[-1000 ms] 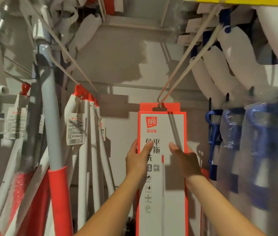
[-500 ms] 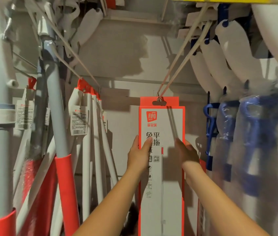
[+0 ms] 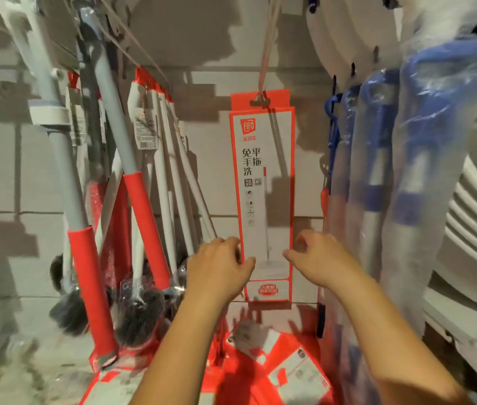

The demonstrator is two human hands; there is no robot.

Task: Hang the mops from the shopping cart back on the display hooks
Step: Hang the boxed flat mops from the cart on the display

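Across the display wall, plastic-wrapped blue mops (image 3: pixel 424 159) fill three o'clock and red-gripped mops (image 3: pixel 140 206) lean at nine. Dead centre, the boxed mop (image 3: pixel 263 171) hangs upright, its tab slot on the display hook (image 3: pixel 260 96) at twelve. More red boxes (image 3: pixel 289 372) lie at six. The left hand (image 3: pixel 219 267), at the box's seven, pinches its left edge, thumb on the front. The right hand (image 3: pixel 322 261), at five, is loosely curled, thumb at the right edge; whether it grips I cannot tell. To finish well, I judge: steady the box, check the slot sits fully on the hook, then release gently so nothing swings.
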